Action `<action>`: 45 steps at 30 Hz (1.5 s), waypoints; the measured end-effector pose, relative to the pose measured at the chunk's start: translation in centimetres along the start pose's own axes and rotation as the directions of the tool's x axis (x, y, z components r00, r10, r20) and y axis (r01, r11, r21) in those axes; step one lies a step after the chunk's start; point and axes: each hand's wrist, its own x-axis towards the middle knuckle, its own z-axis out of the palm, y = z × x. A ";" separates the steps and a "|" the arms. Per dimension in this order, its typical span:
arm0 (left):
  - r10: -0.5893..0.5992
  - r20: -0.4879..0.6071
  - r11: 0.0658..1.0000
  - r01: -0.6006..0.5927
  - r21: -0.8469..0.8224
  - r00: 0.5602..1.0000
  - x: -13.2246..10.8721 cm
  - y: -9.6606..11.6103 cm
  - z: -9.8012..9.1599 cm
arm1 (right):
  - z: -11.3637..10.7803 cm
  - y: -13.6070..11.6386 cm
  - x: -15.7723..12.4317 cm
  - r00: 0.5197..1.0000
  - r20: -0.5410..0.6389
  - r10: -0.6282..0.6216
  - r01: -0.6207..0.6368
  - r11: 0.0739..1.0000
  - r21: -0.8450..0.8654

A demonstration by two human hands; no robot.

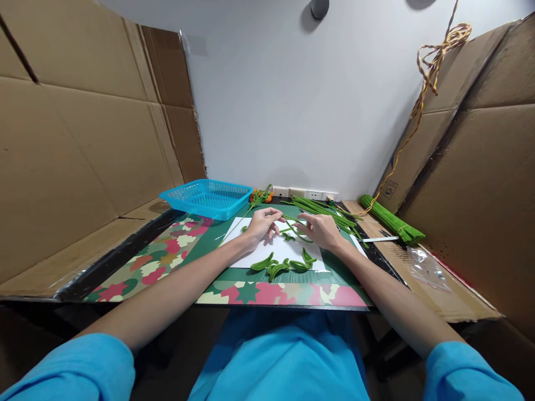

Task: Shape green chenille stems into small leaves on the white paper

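left hand: is pinching the stem between thumb and fingertips, its other fingers curling loosely over the paper.
right hand: is hovering narrow by the stem's other stretch, fingers bending; whether they are gripping it or only touching, i cannot tell.
stem: is spanning the gap between the hands, just above the paper, near the middle of the desk.
slip risk: the stem could be springing loose, i judge, if the fingertips are pinching too little of it.
kink risk: it could be folding in the wrong spot if the hands are pulling unevenly.
clutter risk: a wrist could be nudging the leaves, since they are lying close by, along the paper's near edge.
stem's look: is showing green and thin, seemingly fuzzy; its ends are hiding among the fingers.
leaves' look: are forming a loose row, green, plump, some tapering to points.
loose stems: are lying heaped beyond the right hand.
basket: is sitting beyond the left hand, blue.
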 end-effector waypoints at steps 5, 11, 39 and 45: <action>0.026 0.008 1.000 -0.026 0.007 1.000 0.0 0.0 0.2 | 0.0 -0.1 -0.2 0.999 -0.028 -0.026 0.025 0.999 -0.022; 0.027 -0.001 0.999 -0.027 0.024 1.000 -0.1 -0.1 0.2 | -0.1 -0.5 -0.2 0.990 -0.120 -0.073 0.073 0.997 -0.006; 0.142 0.265 0.931 -0.220 0.290 0.954 -1.2 0.2 1.1 | -0.1 -0.8 0.1 0.983 0.147 -0.108 0.005 0.820 0.572; 0.095 0.282 0.950 -0.172 0.262 0.955 -1.0 0.1 1.1 | -0.3 -0.7 0.1 0.989 0.110 -0.102 0.018 0.808 0.589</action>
